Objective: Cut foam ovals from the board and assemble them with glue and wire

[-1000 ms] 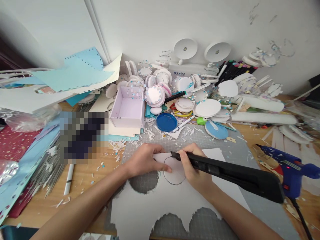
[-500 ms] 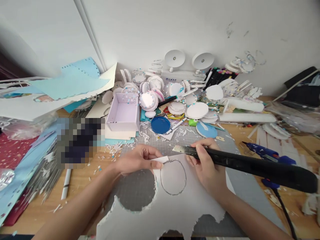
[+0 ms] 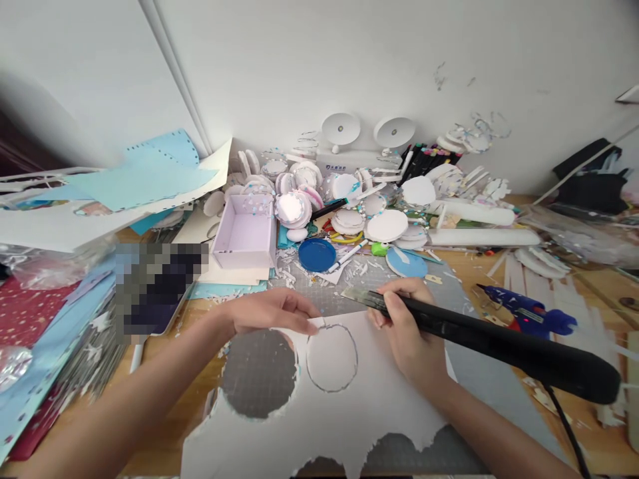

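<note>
A flat white sheet (image 3: pixel 389 399) lies over a grey gridded cutting mat (image 3: pixel 482 362), near the front of a wooden table (image 3: pixel 170 442). Its surface is smooth, but ragged bites scallop its near and left sides, and a large round gap shows the mat through it. Beside that gap, a dark drawn circle (image 3: pixel 332 359) rings a disc of sheet that remains in place. The left hand (image 3: pixel 269 314) grasps the sheet's far edge, thumb on top beside the circle. The right hand (image 3: pixel 412 339) is clenched around a long black plastic cutter (image 3: pixel 504 336), its metal blade (image 3: pixel 357 295) pointing left past the sheet's far edge.

White paper scraps (image 3: pixel 359 269) litter the mat beyond. Behind them crowd a round blue lid (image 3: pixel 317 255), a slim white marker (image 3: pixel 348 257), an open lilac box (image 3: pixel 244 259) and heaped white discs (image 3: pixel 387 226), hemming in the mat's far side. A blue glue gun (image 3: pixel 534 314) lies to the right, just beyond the cutter's handle.
</note>
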`<state>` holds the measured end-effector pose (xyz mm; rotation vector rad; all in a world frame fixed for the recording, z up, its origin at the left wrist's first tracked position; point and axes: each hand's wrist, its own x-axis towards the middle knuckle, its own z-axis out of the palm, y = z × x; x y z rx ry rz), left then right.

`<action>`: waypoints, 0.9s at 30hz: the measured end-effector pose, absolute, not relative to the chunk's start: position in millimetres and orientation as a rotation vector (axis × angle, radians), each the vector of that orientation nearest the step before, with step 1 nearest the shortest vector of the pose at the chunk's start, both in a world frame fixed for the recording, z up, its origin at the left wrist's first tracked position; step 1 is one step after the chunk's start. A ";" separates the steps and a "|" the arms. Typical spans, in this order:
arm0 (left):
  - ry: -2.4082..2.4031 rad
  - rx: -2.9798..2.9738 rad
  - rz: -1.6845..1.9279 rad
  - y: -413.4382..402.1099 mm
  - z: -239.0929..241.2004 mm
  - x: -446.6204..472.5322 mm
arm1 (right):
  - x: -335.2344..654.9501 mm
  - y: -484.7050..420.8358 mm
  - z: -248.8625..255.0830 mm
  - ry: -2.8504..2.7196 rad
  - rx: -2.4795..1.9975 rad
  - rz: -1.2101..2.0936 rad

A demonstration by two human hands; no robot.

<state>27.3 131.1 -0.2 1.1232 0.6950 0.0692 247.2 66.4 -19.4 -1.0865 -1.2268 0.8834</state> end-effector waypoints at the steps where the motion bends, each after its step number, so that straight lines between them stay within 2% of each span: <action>1: 0.690 1.151 0.029 135.9 4.2 28.3 | 249.1 67.6 -17.2 -1.298 -1.123 0.834; 6: 0.624 1.200 -0.197 147.2 7.8 44.2 | 256.4 74.7 -11.5 -1.624 -1.285 0.392; 13: 0.563 1.211 -0.261 131.3 -1.9 55.4 | 253.8 71.7 -19.8 -2.051 -1.382 0.122; 19: 0.562 1.261 -0.230 118.3 1.2 51.2 | 245.9 68.7 -9.1 -2.103 -1.357 -0.001; 27: 0.530 1.267 -0.175 110.0 -0.6 47.9 | 246.0 64.4 -9.2 -2.059 -1.322 0.146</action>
